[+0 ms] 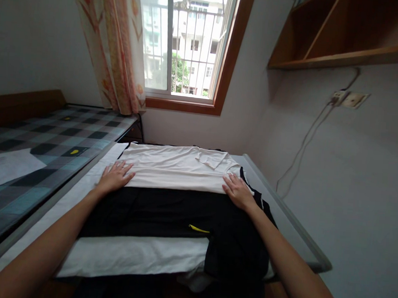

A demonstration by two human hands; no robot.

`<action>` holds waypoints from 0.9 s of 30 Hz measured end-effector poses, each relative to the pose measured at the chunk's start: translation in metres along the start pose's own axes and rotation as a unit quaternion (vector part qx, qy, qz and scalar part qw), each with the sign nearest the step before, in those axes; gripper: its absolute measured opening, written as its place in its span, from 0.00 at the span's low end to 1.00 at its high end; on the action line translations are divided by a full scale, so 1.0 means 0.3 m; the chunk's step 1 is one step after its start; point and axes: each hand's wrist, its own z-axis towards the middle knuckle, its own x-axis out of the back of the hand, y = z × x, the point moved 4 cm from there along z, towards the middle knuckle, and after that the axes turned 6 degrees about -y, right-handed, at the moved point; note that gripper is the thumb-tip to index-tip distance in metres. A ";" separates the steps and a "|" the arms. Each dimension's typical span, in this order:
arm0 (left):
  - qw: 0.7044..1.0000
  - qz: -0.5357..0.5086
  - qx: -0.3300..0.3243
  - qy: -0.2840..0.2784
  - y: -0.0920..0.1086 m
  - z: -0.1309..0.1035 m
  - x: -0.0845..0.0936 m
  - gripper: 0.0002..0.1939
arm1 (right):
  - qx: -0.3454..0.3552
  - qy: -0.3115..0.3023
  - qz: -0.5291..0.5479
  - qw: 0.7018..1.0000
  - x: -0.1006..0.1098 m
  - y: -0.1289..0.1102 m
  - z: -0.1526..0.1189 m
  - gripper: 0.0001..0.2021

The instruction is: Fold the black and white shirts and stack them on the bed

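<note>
In a room with a window (192, 44), at a table (292, 219) near a checked mattress (84, 132). Has the white garment (169, 178) lying on the table, just beyond the black cloth (154, 209). Rests left hand (115, 177) and right hand (238, 191) palm-down on opposite ends of this garment, with fingers of both slightly spread.

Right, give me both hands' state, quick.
Left hand: open, palm down on the white garment, holding nothing.
Right hand: open, palm down at the garment's other end, holding nothing.
</note>
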 end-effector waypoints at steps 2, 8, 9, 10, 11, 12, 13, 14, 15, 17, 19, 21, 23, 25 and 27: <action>1.000 -0.001 0.000 0.011 0.001 -0.004 0.004 0.32 | -0.028 0.059 -0.002 0.998 0.023 0.016 -0.008 0.25; 0.995 -0.002 -0.053 0.083 0.023 -0.018 0.025 0.30 | -0.155 0.083 0.015 0.984 0.047 0.097 -0.040 0.22; 0.995 -0.006 -0.061 0.078 0.029 -0.019 0.023 0.30 | -0.169 0.058 0.022 0.984 0.040 0.106 -0.043 0.22; 0.996 -0.011 -0.067 0.063 0.036 -0.019 0.019 0.30 | -0.178 0.033 0.029 0.983 0.031 0.112 -0.044 0.22; 0.997 -0.015 -0.069 0.042 0.042 -0.020 0.013 0.30 | -0.183 0.013 0.038 0.982 0.023 0.117 -0.045 0.23; 0.997 -0.019 -0.069 0.019 0.048 -0.021 0.007 0.30 | -0.187 0.000 0.046 0.981 0.018 0.119 -0.045 0.23; 0.997 -0.022 -0.068 -0.001 0.053 -0.023 0.002 0.30 | -0.189 -0.006 0.054 0.980 0.014 0.121 -0.045 0.23; 0.997 -0.024 -0.067 -0.016 0.057 -0.025 -0.001 0.31 | -0.190 -0.007 0.061 0.980 0.012 0.122 -0.045 0.23; 0.997 -0.025 -0.066 -0.025 0.060 -0.027 -0.002 0.31 | -0.189 -0.005 0.066 0.980 0.012 0.122 -0.044 0.23; 0.997 -0.027 -0.062 -0.031 0.062 -0.030 0.000 0.31 | -0.188 -0.003 0.075 0.979 0.013 0.123 -0.044 0.23; 0.997 -0.029 -0.060 -0.034 0.062 -0.030 0.001 0.31 | -0.189 -0.004 0.081 0.979 0.014 0.124 -0.045 0.23; 0.997 -0.029 -0.059 -0.033 0.060 -0.030 0.000 0.31 | -0.190 -0.008 0.086 0.978 0.014 0.125 -0.046 0.24; 0.998 -0.027 -0.059 -0.027 0.057 -0.029 -0.003 0.31 | -0.188 -0.011 0.090 0.978 0.014 0.125 -0.046 0.24; 0.998 -0.023 -0.060 -0.017 0.052 -0.026 -0.005 0.30 | -0.186 -0.012 0.092 0.978 0.012 0.125 -0.046 0.25; 0.997 -0.018 -0.071 -0.004 0.049 -0.020 0.001 0.30 | -0.186 -0.012 0.091 0.978 0.011 0.124 -0.047 0.25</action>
